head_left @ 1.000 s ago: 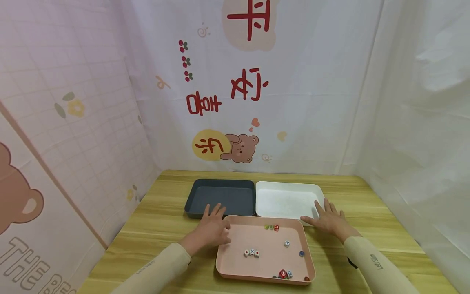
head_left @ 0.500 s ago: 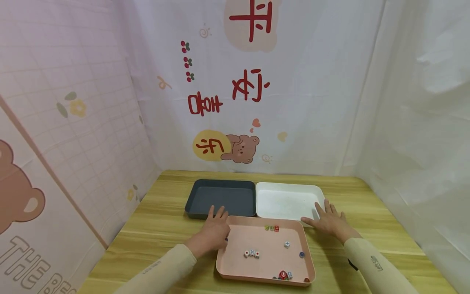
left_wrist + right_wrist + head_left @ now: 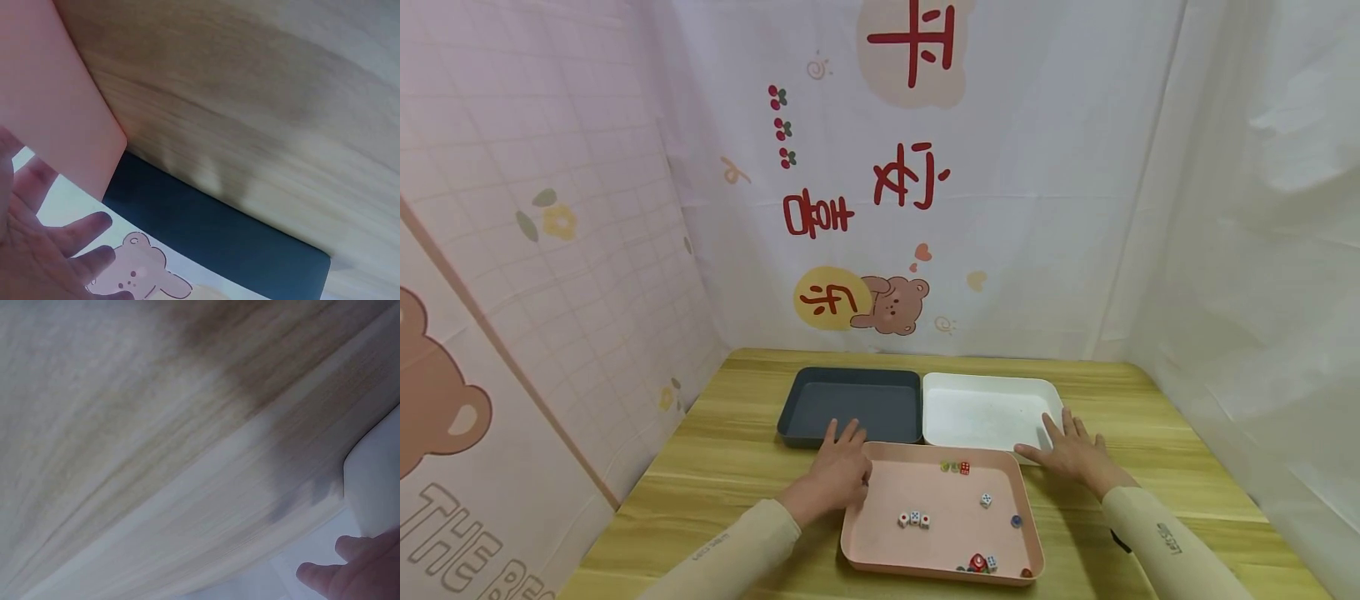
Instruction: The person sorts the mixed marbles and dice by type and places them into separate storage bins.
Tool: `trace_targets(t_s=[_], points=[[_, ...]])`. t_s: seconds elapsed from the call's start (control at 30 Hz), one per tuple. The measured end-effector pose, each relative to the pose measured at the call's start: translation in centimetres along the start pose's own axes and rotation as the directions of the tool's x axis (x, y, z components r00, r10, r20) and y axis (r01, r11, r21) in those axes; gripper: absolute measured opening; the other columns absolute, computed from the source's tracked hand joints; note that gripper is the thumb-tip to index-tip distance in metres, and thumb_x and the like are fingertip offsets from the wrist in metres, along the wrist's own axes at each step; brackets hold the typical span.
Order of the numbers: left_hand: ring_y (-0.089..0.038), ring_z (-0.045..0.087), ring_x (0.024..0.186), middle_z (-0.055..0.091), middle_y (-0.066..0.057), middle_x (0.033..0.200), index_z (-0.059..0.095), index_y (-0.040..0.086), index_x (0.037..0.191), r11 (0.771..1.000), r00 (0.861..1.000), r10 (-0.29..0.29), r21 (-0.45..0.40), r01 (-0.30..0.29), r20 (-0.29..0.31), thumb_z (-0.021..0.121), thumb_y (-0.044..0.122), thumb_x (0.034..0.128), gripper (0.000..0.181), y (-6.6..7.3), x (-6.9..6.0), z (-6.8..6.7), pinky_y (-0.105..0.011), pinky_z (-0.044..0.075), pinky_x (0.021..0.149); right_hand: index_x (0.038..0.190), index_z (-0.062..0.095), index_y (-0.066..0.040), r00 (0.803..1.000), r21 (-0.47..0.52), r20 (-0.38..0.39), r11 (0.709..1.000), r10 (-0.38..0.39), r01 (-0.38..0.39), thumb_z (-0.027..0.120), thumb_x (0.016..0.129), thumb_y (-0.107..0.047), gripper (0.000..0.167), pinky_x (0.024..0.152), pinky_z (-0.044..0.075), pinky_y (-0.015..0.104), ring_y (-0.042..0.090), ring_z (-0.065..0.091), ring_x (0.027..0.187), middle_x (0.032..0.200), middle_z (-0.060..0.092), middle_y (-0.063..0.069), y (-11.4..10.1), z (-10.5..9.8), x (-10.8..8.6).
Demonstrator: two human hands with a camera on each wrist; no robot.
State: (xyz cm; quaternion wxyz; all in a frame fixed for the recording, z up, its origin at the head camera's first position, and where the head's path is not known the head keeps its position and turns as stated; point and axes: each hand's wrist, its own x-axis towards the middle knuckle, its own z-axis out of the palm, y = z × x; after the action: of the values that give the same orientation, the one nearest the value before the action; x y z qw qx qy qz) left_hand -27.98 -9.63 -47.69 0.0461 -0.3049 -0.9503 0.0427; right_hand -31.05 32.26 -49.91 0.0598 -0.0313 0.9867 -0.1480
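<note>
Overlapping white tray [image 3: 988,410], right hand [image 3: 1070,452] is seen splayed; hold of left hand [image 3: 837,473] cannot be told. Pink tray [image 3: 940,493] judged light, stiff; best gripped at opposite rims.

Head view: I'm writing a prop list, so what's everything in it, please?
Table: one, yellowish wood, under the trays
Cloth walls: three, white, partly printed, around the table
Dark tray: one, dark grey, back left
White tray: one, white, back right
Pink tray: one, pink, in front
White dice: seemingly five, white, pink tray
Red die: one, red, pink tray's back
Small pieces: several, mixed colours, pink tray; too small to identify
Sleeves: two, cream, bottom of view
Left hand: one, bare, pink tray's back-left corner
Right hand: one, bare, white tray's front-right corner
</note>
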Motion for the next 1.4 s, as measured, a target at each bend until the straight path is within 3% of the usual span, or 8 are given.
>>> trace_targets(t_s=[0.23, 0.43, 0.53, 0.87, 1.0, 1.27, 1.4], points=[[-0.039, 0.036, 0.139, 0.053, -0.017, 0.138, 0.075, 0.027, 0.082, 0.993, 0.996, -0.031, -0.12, 0.02, -0.088, 0.075, 0.031, 0.086, 0.005, -0.9, 0.6, -0.4, -0.067, 0.023, 0.111, 0.154, 0.02, 0.007, 1.0, 0.005, 0.004, 1.0, 0.005, -0.005, 0.047, 0.087, -0.078, 0.111, 0.102, 0.001, 0.08, 0.063, 0.004, 0.138, 0.153, -0.001, 0.044, 0.0, -0.1, -0.1], [-0.041, 0.035, 0.14, 0.052, -0.019, 0.139, 0.076, 0.025, 0.085, 0.949, 0.989, -0.089, -0.313, 0.046, -0.122, 0.072, 0.027, 0.0894, 0.006, -2.2, 1.5, -0.8, -0.069, 0.02, 0.11, 0.154, 0.021, 0.008, 1.0, 0.001, 0.004, 1.0, 0.006, -0.006, 0.047, 0.087, -0.078, 0.112, 0.102, 0.003, 0.08, 0.063, 0.005, 0.138, 0.152, 0.0, 0.045, 0.0, -0.2, -0.1], [-0.042, 0.034, 0.14, 0.052, -0.019, 0.139, 0.076, 0.025, 0.085, 0.929, 0.984, -0.128, -0.361, 0.076, -0.121, 0.073, 0.026, 0.09, 0.006, -3.0, 2.1, -0.9, -0.069, 0.018, 0.111, 0.153, 0.021, 0.008, 1.0, 0.001, 0.005, 1.0, 0.007, -0.007, 0.047, 0.087, -0.078, 0.112, 0.102, 0.003, 0.08, 0.063, 0.005, 0.138, 0.152, 0.0, 0.044, 0.1, -0.2, -0.1], [-0.041, 0.041, 0.134, 0.054, -0.02, 0.136, 0.077, 0.021, 0.088, 0.918, 0.968, -0.22, -0.362, 0.164, -0.119, 0.075, 0.025, 0.0886, 0.005, -5.2, 3.8, -1.1, -0.071, 0.022, 0.108, 0.154, 0.02, 0.009, 1.0, 0.008, -0.005, 1.0, 0.002, -0.002, 0.048, 0.087, -0.078, 0.112, 0.102, 0.002, 0.08, 0.063, 0.005, 0.138, 0.152, 0.0, 0.044, 0.0, -0.1, -0.1], [-0.039, 0.043, 0.132, 0.055, -0.02, 0.135, 0.077, 0.021, 0.089, 0.915, 0.957, -0.268, -0.343, 0.215, -0.114, 0.075, 0.026, 0.089, 0.005, -6.0, 4.6, -0.9, -0.071, 0.024, 0.107, 0.154, 0.02, 0.009, 1.0, 0.01, 0.001, 1.0, 0.008, -0.008, 0.048, 0.087, -0.077, 0.112, 0.102, 0.001, 0.08, 0.063, 0.004, 0.138, 0.153, -0.001, 0.044, -0.1, -0.1, -0.1], [-0.042, 0.043, 0.131, 0.053, -0.022, 0.137, 0.076, 0.019, 0.089, 0.882, 0.929, -0.355, -0.366, 0.297, -0.101, 0.076, 0.026, 0.0893, 0.007, -7.1, 6.0, -0.8, -0.07, 0.022, 0.108, 0.154, 0.02, 0.008, 1.0, 0.006, 0.002, 1.0, 0.007, -0.007, 0.048, 0.087, -0.078, 0.113, 0.102, 0.002, 0.08, 0.062, 0.006, 0.139, 0.153, 0.0, 0.044, -0.4, -0.4, -0.3], [-0.042, 0.041, 0.133, 0.053, -0.021, 0.138, 0.077, 0.019, 0.092, 0.874, 0.918, -0.388, -0.349, 0.339, -0.08, 0.074, 0.027, 0.091, 0.009, -8.1, 6.9, 0.0, -0.07, 0.021, 0.109, 0.154, 0.02, 0.008, 1.0, 0.014, 0.008, 1.0, 0.014, -0.014, 0.049, 0.087, -0.077, 0.112, 0.103, 0.001, 0.079, 0.062, 0.005, 0.139, 0.153, 0.0, 0.044, -0.5, -0.5, -0.3]])
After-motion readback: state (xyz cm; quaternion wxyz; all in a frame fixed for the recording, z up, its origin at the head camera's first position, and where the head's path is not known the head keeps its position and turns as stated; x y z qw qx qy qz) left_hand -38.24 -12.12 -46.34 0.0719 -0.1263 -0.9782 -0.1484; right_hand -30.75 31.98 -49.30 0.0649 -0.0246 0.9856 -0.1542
